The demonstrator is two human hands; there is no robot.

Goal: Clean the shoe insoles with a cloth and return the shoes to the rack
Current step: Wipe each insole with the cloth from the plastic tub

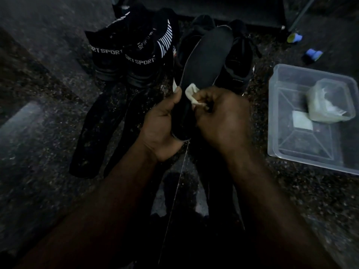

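My left hand (pixel 162 121) grips the heel end of a long black insole (pixel 207 57) that points away from me. My right hand (pixel 223 115) pinches a small white cloth (pixel 191 93) and presses it against the insole's lower part. Two more black insoles (pixel 97 133) lie flat on the dark speckled floor at the left. A pair of black sock-style shoes (pixel 132 53) printed SPORT stands behind them. A second pair of black shoes (pixel 239 63) stands behind the held insole, partly hidden by it.
A clear plastic tub (pixel 281 148) sits on the floor at the right, holding a smaller clear container (pixel 330 103) and a white square pad (pixel 302 120). Two small blue objects (pixel 312 54) lie at the back right. A dark rack base (pixel 213 8) runs along the top.
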